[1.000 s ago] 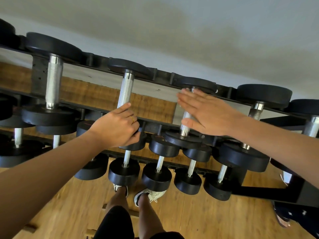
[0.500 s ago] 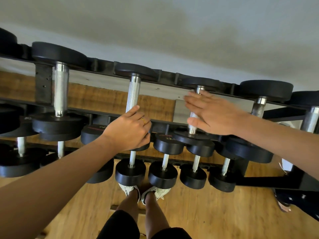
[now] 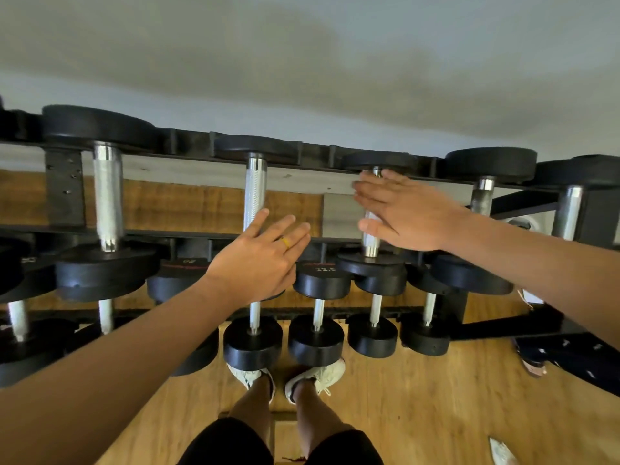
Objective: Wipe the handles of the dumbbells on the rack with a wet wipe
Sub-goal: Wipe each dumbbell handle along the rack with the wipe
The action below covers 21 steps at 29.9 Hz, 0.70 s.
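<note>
On the top tier of the black rack [image 3: 188,147], the dumbbells [image 3: 100,127] lie with their knurled steel handles showing. The left hand [image 3: 258,263], fingers straight and released, wears 1 yellow ring [image 3: 285,242] and rests at the near end of the middle handle [image 3: 255,193]. The right hand [image 3: 406,216] lies flat, fingers straight, across the next handle [image 3: 370,234] to the right. Whether a wipe sits beneath its palm cannot be told.

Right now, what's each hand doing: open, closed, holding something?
Left hand: open, fingers straight, nothing seen in it.
Right hand: open, laid flat across a dumbbell handle; no wipe shows.
</note>
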Available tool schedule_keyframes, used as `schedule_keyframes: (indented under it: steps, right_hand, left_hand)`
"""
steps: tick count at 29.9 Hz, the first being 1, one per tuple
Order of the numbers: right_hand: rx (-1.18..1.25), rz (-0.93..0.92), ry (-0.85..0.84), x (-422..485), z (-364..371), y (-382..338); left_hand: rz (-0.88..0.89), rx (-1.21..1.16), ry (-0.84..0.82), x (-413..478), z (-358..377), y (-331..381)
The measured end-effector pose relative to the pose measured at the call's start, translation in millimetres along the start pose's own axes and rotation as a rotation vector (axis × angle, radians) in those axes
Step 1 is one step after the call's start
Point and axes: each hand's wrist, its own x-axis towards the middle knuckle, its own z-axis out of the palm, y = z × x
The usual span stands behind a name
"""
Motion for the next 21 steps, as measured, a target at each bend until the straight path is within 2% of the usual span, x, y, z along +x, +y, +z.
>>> schedule_keyframes:
  steps: [4,9,11,14,17,21]
  right_hand:
    - [0.042,0.071,0.019,-3,8,-17]
    - [0.083,-0.128,-0.065,-24,28,-40]
    - [0.019,-0.168,-0.076,-20,23,-32]
    - [-0.056,-0.104,-0.028,-9,10,-8]
    - [-0.032,-0.025,0.022,-5,4,12]
    - [0.109,-0.112,-0.027,-28,24,-1]
  left_hand:
    - [-0.003,0.001,-0.019,0,0,0]
    - [0.004,-0.011,-0.037,1,1,-1]
    - [0.003,-0.011,-0.021,0,2,-1]
    - [-0.003,-0.010,0.005,1,2,0]
    - [-0.020,-0.020,0.011,1,1,1]
    - [-0.030,-0.001,0.002,1,-1,2]
